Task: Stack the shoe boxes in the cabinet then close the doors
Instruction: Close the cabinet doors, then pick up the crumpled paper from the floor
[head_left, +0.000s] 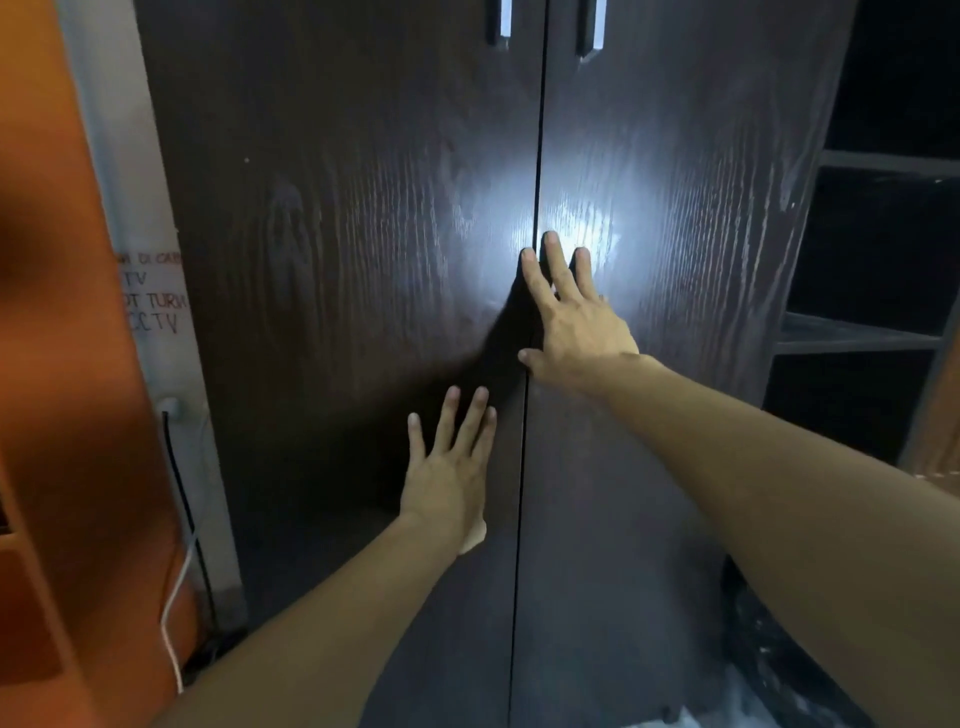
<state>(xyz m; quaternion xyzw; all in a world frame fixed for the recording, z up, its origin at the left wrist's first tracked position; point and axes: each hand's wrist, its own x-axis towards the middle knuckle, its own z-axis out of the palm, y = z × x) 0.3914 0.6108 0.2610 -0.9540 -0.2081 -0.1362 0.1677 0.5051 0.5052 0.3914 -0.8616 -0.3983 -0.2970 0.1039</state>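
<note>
Doors shut on dark wood cabinet, two bare hands flat against them.

Two doors counted: left door (353, 312) and right door (675, 260), meeting at a thin central seam. Two metal handles (505, 21), both cut off by the top edge. Left hand (449, 478) lies on the left door just beside the seam, grip spread, fingers apart, holding nothing. Right hand (576, 317) rests higher, on the right door, its thumb and forefinger crossing the seam, grip likewise spread and empty. Shoe boxes are hidden behind the shut doors; their count cannot be told. One open dark shelf unit (872, 332) stands at right, contents indistinct. Handwritten notice (153, 296) at left only partly legible. One white cable (176, 613) and one black cable hang below a wall socket (169, 408).
</note>
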